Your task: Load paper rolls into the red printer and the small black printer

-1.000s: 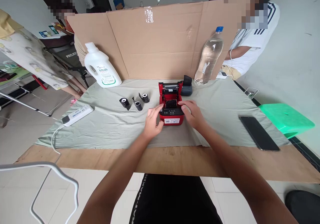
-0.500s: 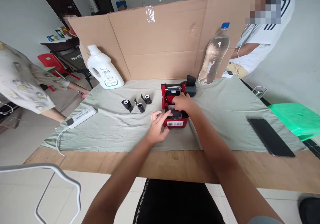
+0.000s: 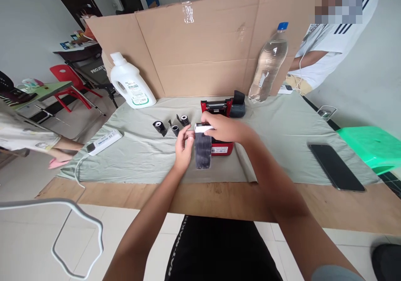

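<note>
A small red label printer (image 3: 222,148) stands with its lid up on the pale green cloth (image 3: 275,147). My right hand (image 3: 224,129) is closed on a white-cored roll (image 3: 203,127), held above the printer's left side. A dark strip (image 3: 203,151) hangs down from that roll. My left hand (image 3: 184,145) pinches the strip's left edge. Three small black rolls (image 3: 171,127) lie on the cloth just left of the hands.
A folded cardboard screen (image 3: 200,51) backs the table, with a white detergent jug (image 3: 130,83) and a clear water bottle (image 3: 268,63) before it. A white power strip (image 3: 104,140) lies left, a black phone (image 3: 336,165) right, a green stool (image 3: 369,144) beyond. People stand at both sides.
My right hand has lifted the roll out of the open printer and moved it left. The dark strip now hangs free, and my left hand has left the printer's front to grasp it.
</note>
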A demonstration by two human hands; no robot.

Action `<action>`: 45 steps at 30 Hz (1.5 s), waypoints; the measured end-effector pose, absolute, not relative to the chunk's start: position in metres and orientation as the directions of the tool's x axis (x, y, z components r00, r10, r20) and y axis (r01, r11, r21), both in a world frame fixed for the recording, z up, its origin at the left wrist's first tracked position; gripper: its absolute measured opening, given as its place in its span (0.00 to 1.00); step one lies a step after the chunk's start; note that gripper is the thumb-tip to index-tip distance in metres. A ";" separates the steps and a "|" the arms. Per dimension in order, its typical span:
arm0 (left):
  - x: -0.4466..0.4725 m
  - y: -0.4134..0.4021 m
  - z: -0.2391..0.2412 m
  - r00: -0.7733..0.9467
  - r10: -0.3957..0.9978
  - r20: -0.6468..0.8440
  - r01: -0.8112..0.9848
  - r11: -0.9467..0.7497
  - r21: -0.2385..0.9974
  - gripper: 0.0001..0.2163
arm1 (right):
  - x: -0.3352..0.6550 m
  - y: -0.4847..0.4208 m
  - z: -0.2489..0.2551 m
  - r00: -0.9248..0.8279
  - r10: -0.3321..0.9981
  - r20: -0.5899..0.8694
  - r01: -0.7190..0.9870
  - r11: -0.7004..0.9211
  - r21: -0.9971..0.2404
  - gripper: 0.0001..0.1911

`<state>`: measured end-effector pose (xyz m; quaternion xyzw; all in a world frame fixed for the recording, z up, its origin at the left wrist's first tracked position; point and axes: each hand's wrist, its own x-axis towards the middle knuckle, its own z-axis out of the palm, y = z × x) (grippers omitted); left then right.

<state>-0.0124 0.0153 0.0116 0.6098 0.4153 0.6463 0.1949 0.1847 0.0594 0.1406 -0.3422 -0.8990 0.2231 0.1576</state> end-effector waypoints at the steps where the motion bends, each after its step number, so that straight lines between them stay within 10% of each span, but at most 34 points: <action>1: -0.012 0.015 0.012 -0.190 0.779 0.597 0.203 -0.564 0.800 0.20 | 0.180 0.056 0.139 -0.736 0.659 0.152 0.510 0.688 -0.516 0.08; 11: -0.016 0.018 0.010 -0.223 0.775 0.592 0.132 -0.578 0.806 0.22 | 0.161 0.070 0.116 -0.700 0.711 0.065 0.406 0.471 -0.783 0.09; 36: -0.020 0.019 0.005 -0.256 0.779 0.572 0.117 -0.562 0.819 0.22 | 0.132 0.075 0.090 -0.572 0.765 0.297 0.092 0.419 -0.903 0.20; 45: -0.013 0.029 -0.011 -0.051 0.935 0.351 0.303 -0.320 0.898 0.06 | 0.122 0.067 0.104 -0.420 0.748 0.515 0.398 0.661 -0.636 0.17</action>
